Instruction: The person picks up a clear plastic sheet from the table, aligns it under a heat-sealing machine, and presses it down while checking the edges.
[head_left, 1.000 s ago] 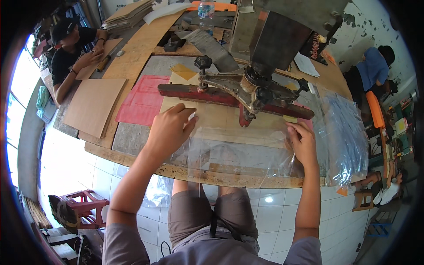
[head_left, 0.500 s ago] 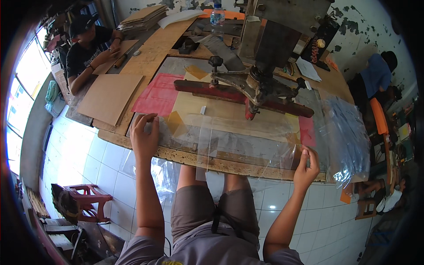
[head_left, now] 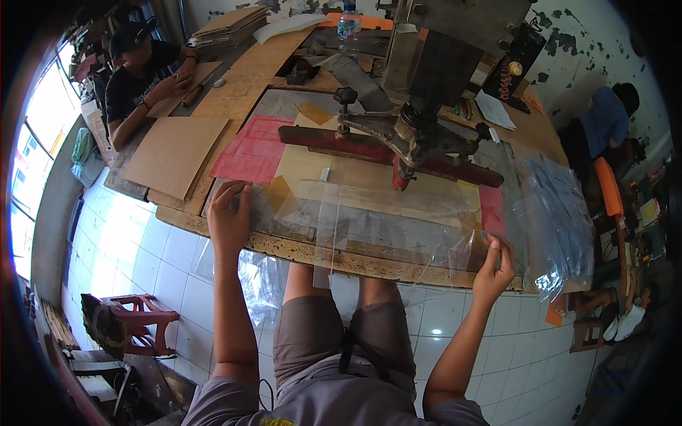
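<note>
A clear plastic sheet (head_left: 398, 238) lies across the near part of the press bed and hangs over the table's front edge. At its right end, my right hand (head_left: 495, 266) is closed, pinching the sheet's corner between thumb and fingers. My left hand (head_left: 229, 213) is at the bed's left front corner, just below the pink sheet (head_left: 250, 153), fingers curled toward the thumb. Whether clear film runs into its grip cannot be made out. Beyond the plastic, the dark red pressing bar (head_left: 341, 145) of the machine spans a cream sheet (head_left: 305, 170) with amber tape patches.
Brown boards (head_left: 177, 153) lie left of the bed; a person (head_left: 145, 78) works behind them. A pile of clear plastic bags (head_left: 554, 220) is on the right. The press column (head_left: 447, 71) rises at the back. A red stool (head_left: 145, 323) stands on the floor at left.
Both hands keep nearly the same places, and the clear plastic sheet stays spread out. My left hand shifts very slightly left in the picture, as does the table.
</note>
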The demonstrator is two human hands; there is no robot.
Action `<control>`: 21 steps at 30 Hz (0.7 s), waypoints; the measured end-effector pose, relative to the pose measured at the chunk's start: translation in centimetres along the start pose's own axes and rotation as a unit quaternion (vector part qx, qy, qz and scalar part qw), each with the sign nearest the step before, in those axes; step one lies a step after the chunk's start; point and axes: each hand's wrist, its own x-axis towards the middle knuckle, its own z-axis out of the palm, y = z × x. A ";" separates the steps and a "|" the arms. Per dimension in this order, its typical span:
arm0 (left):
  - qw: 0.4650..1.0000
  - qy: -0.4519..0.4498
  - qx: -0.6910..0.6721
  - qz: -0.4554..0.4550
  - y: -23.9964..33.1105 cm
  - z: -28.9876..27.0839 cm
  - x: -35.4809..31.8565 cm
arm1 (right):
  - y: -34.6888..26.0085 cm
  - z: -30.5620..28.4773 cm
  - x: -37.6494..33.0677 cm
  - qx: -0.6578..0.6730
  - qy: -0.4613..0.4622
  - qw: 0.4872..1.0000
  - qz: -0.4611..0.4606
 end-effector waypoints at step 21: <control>1.000 0.014 -0.018 -0.009 -0.2 -0.1 0.1 | 0.4 0.1 -0.3 -0.009 0.038 0.999 0.001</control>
